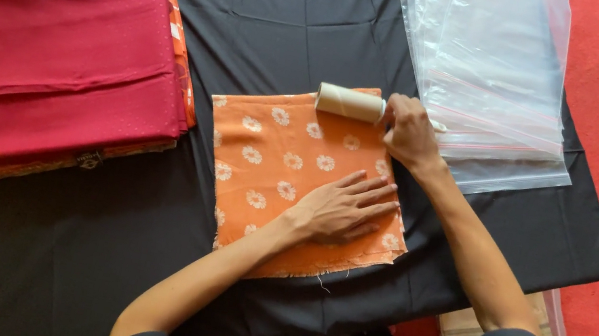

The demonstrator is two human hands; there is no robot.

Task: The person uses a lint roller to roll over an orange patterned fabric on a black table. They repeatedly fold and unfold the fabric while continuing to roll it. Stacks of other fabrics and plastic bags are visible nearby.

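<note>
Your left hand lay flat, fingers spread, on the folded orange cloth, which sat on the black mat. The cloth looked light, soft and limp. Your right hand gripped the lint roller by its handle; the roller's long axis ran left-right along the cloth's far edge.

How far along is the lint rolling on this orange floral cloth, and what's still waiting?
In hand: the left hand presses the folded orange floral cloth flat on the black mat, while the right hand holds the lint roller at the cloth's far edge. Done: cannot tell how much is rolled. Left: the stack of folded fabrics sits beside it, and the clear zip bags lie empty.
</note>
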